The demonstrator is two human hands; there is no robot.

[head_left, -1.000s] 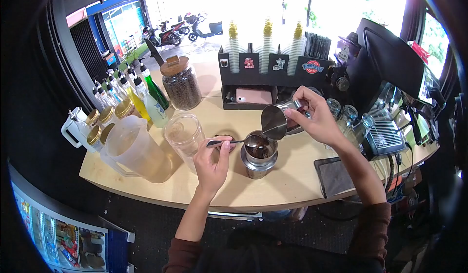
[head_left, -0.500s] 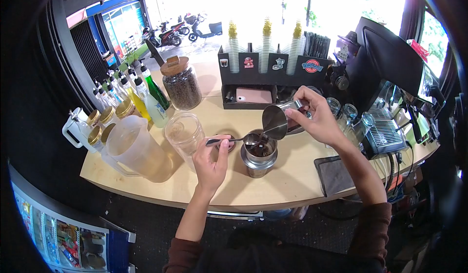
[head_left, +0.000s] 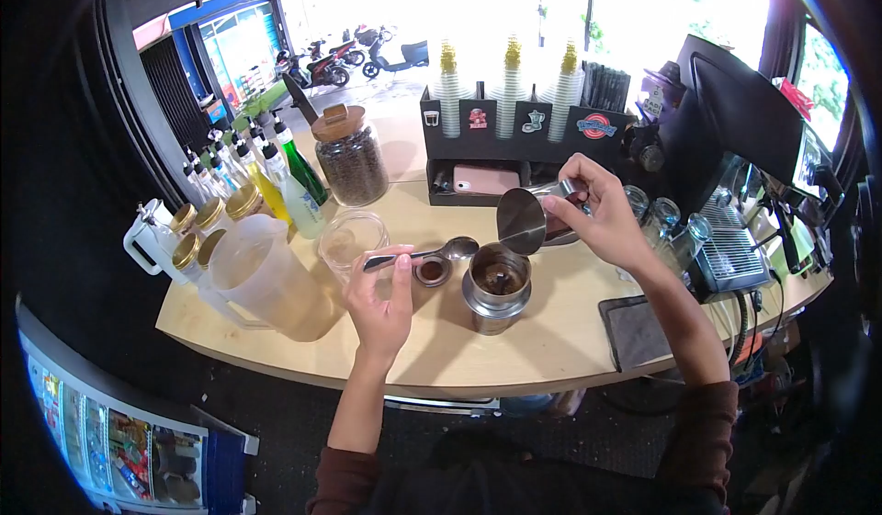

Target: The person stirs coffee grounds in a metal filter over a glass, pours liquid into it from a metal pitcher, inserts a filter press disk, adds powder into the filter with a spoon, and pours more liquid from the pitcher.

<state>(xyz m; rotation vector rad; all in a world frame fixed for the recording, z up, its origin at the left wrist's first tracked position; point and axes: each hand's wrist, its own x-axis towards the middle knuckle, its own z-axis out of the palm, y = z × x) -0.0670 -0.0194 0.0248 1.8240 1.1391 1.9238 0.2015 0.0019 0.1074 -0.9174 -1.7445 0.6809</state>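
My left hand (head_left: 381,308) pinches the handle of a spoon (head_left: 458,248), its bowl pointing right over a small round dish (head_left: 431,271) with a dark centre. In my right hand (head_left: 602,216) is a metal pitcher (head_left: 521,222), gripped by its handle and tilted left, its mouth facing me. Just below the pitcher stands a metal drip coffee filter (head_left: 496,305), upright and without a lid. Wet dark coffee (head_left: 500,279) shows inside it, around a central post. What the filter rests on is mostly hidden.
Left of my hands stand a clear glass jar (head_left: 354,237), a cloudy plastic jug (head_left: 266,281) and syrup bottles (head_left: 296,204). Behind are a coffee bean jar (head_left: 354,168) and a black cup organizer (head_left: 510,158). A dark cloth (head_left: 636,333) lies right, near glasses (head_left: 689,232) and an espresso machine (head_left: 735,253).
The spoon has moved left and up, away from over the filter. My right hand keeps the pitcher tilted at nearly the same spot. The whole view has shifted slightly.
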